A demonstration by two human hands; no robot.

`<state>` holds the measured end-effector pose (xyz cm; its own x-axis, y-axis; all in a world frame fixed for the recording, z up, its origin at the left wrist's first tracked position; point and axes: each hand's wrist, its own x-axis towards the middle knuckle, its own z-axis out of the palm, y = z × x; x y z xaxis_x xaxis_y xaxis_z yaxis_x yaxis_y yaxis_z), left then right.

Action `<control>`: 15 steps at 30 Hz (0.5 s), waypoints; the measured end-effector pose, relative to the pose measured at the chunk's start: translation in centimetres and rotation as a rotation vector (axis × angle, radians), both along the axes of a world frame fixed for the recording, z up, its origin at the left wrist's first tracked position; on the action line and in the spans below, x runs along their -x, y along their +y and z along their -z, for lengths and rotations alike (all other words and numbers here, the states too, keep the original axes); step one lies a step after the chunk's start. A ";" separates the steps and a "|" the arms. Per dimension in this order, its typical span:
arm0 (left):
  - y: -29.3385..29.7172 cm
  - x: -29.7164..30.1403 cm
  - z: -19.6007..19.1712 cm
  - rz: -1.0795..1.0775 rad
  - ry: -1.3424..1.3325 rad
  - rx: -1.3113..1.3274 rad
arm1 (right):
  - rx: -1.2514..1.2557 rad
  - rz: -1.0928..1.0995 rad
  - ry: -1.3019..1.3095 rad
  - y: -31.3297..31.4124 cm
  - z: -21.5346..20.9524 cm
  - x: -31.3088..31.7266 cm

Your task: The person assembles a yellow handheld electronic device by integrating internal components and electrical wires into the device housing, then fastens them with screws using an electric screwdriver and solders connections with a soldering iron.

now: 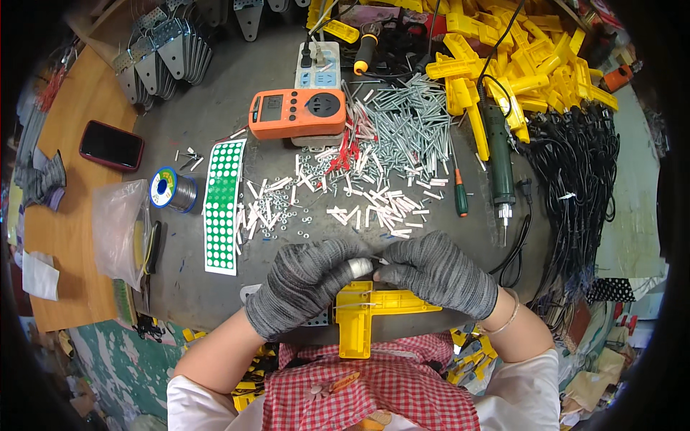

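Observation:
Grey knit gloves cover both hands, which meet near the front of the bench. My left hand (309, 280), with white tape around a fingertip, is closed in a pinch. Close beside it, my right hand (442, 273) pinches too. Between the fingertips shows a small, thin, dark and pale piece, too small to name. Just below them lies a yellow T-shaped plastic housing (354, 330), its hollow side up, with thin pale wire across it. Part of a metal plate (316, 317) peeks out beneath my left hand.
Metal screws (410, 122), nuts and white sleeves lie ahead. Behind them is an orange meter (297, 113). A green electric screwdriver (499, 158), black cables (578, 179) and yellow housings (532, 57) occupy the right. Leftward are a green-dot sticker sheet (223, 208), solder spool (173, 190) and phone (111, 145).

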<state>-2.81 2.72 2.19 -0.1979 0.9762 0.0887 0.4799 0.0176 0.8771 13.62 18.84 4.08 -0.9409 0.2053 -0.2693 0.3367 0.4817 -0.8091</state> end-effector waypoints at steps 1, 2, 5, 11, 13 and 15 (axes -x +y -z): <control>-0.1 -0.5 0.3 -0.048 -0.052 -0.043 | 0.000 0.000 0.000 -0.2 0.4 0.0; -0.2 -0.7 0.4 -0.097 -0.105 -0.086 | 0.022 -0.036 0.063 -0.6 1.1 0.0; -0.5 0.1 -0.4 0.042 0.069 -0.052 | 0.034 -0.069 0.136 -0.3 1.2 -0.7; -0.9 -0.1 -2.9 -0.022 0.260 -0.054 | -0.089 0.042 0.218 -1.5 -0.4 -0.3; -2.7 1.2 -3.5 0.020 0.181 -0.069 | -0.052 0.064 0.127 -0.8 -0.6 -1.1; -4.8 2.5 -3.8 0.307 0.321 -0.075 | -0.107 0.020 0.185 -1.3 -0.1 -1.4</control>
<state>-5.35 -2.06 6.04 0.1495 0.9738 0.1714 0.7010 -0.2267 0.6762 15.07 17.50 4.18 -0.9677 0.2429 -0.0682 0.1978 0.5628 -0.8026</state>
